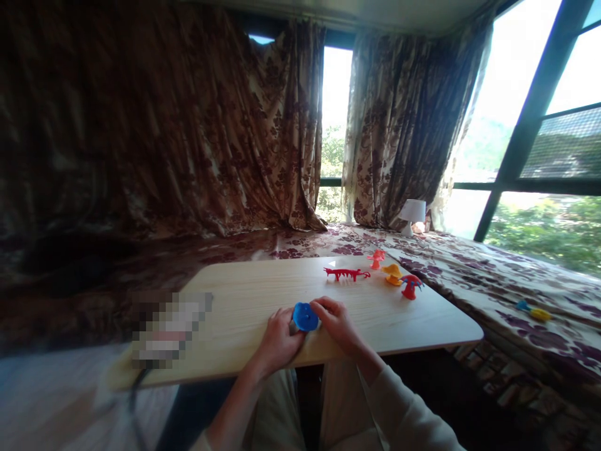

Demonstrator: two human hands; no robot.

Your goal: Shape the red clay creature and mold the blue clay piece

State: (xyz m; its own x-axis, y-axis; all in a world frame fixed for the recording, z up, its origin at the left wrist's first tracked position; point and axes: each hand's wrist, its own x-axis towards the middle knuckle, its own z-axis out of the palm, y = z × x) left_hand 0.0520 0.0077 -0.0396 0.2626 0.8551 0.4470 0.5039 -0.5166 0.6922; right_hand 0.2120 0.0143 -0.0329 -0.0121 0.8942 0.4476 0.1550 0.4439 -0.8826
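Note:
Low over the near edge of the table sits a blue flower-shaped piece, round with a wavy rim and a small mark at its centre. My left hand is closed around its left side and underside. At the upper right of the rim, the fingers of my right hand are bent together and pinch the edge. Beyond my hands lies a long red many-legged figure. To its right stand a pinkish-red figure, a yellow cap-shaped figure and a red domed figure with blue spikes.
The pale wooden table has rounded corners. A blurred-out object with a dark cable lies at its left end. On the floral cloth to the right are a blue-and-yellow piece and a white lamp. Patterned curtains hang behind.

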